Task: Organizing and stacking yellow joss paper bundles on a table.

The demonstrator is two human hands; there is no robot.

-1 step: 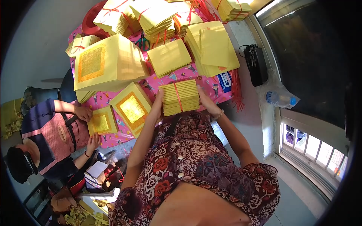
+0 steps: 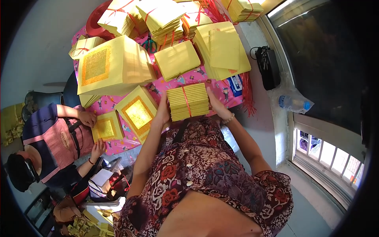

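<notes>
A bundle of folded yellow paper point(image 2: 199, 103), bound round the middle with a red string point(image 2: 186, 98), stands at the table's near edge with its many fold edges toward me. My left hand point(image 2: 163, 111) is closed against its left side. On the right side my right hand point(image 2: 218, 106) grips it too, with a beaded bracelet at the wrist. The fingertips of both hands are mostly hidden behind or under the bundle. Just beyond lies a loose stack of yellow paper point(image 2: 177, 60). Left of my left hand are yellow sheets with a gold square point(image 2: 138, 113).
A pink patterned cloth point(image 2: 162, 89) covers the table. Tall yellow paper stacks point(image 2: 136, 59), teal-handled scissors point(image 2: 149, 44) and tied bundles point(image 2: 118, 17) crowd the far side. Red strings point(image 2: 247, 96) hang at the right edge. At left, a co-worker's hands point(image 2: 96, 148) touch a gold-square sheet.
My left hand has shifted very slightly outward along the bundle's side. The bundle stays in place between my hands.
</notes>
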